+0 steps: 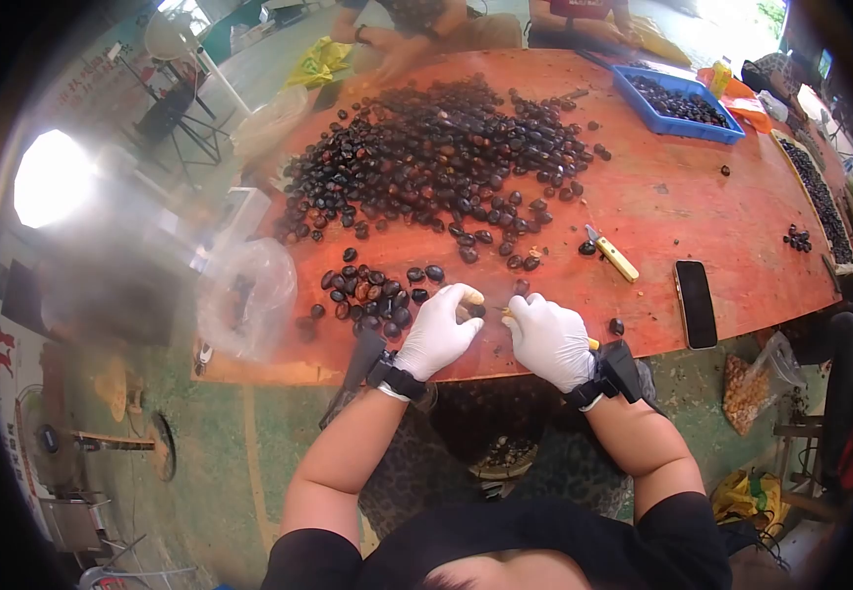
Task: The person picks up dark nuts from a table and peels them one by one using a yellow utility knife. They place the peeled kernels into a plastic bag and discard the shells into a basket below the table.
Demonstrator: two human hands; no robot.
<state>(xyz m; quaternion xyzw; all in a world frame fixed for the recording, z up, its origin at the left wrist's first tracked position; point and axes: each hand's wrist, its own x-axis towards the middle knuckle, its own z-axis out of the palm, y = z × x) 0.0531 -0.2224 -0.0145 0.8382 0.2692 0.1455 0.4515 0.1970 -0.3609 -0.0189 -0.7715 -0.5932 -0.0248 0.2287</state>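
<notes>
My left hand, in a white glove, pinches a dark brown nut between thumb and fingers. Close on its right, my gloved right hand is closed round a small yellow-handled knife; only bits of the handle show, and the blade is hard to make out. Left of my left hand lies a small group of shiny dark nuts. Just beyond my right hand is a single reddish-brown nut. Another nut rests to the right of it.
A large heap of dark nuts covers the far part of the red table. Right of me lie another yellow-handled knife and a phone. A blue tray holds nuts. A plastic bag sits left; people sit opposite.
</notes>
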